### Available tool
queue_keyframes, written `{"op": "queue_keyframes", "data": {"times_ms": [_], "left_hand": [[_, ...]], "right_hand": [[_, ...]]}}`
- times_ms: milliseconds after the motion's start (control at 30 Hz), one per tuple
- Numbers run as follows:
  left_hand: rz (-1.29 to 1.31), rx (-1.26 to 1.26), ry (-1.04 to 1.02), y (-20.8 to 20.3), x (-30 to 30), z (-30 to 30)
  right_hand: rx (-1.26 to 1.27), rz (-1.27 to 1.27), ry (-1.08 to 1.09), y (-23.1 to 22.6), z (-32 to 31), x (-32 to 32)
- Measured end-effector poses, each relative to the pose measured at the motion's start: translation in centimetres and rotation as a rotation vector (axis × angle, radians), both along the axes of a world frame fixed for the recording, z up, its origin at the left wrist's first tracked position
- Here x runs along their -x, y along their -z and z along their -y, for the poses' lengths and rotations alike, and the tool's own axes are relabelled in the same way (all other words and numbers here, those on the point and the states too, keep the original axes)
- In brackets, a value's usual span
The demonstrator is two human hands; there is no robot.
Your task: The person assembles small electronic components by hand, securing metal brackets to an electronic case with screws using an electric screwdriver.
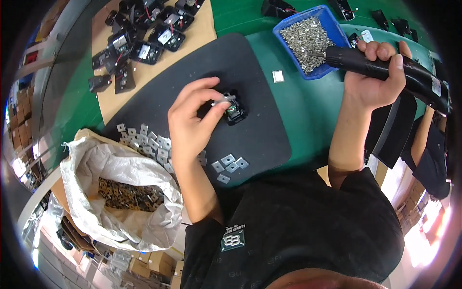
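Observation:
My left hand (195,108) pinches a small silver metal plate (224,99) between thumb and fingers. The plate is held over a small black housing (237,115) with a green circuit board inside, lying on the dark mat (262,139). At the right, my right hand (373,89) is wrapped round a black power screwdriver (358,60). Its tip points left and reaches over the screws (305,41) in a blue bin (342,33); whether a screw sits on the tip is too small to tell.
Loose square plates (153,147) lie near my left forearm, with several more (232,165) at the mat's near edge. A white sack (79,192) of small parts stands left. Black housings (166,36) crowd a cardboard sheet. One silver square (278,76) lies near the bin.

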State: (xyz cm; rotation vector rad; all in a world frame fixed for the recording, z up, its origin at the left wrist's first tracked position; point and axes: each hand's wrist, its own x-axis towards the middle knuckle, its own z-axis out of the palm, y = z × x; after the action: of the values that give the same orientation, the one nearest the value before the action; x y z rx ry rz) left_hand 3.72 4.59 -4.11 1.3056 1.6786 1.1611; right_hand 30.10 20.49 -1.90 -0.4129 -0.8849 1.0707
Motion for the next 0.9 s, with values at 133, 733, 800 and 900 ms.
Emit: {"op": "queue_keyframes", "data": {"times_ms": [133, 733, 800, 900], "left_hand": [[0.280, -0.120, -0.225, -0.2, 0.3, 1.2], [-0.624, -0.148, -0.177, -1.0, -0.4, 2.0], [-0.699, -0.145, -0.183, -1.5, -0.5, 2.1], [-0.786, -0.136, -0.192, -1.4, -0.6, 2.3]], "right_hand": [[0.004, -0.004, -0.021, 0.3, -0.1, -0.1], [0.035, 0.067, 0.024, -0.4, 1.2, 0.2], [0.077, 0.139, 0.094, -0.4, 1.3, 0.7], [0.085, 0.144, 0.101, 0.1, 1.2, 0.5]]}}
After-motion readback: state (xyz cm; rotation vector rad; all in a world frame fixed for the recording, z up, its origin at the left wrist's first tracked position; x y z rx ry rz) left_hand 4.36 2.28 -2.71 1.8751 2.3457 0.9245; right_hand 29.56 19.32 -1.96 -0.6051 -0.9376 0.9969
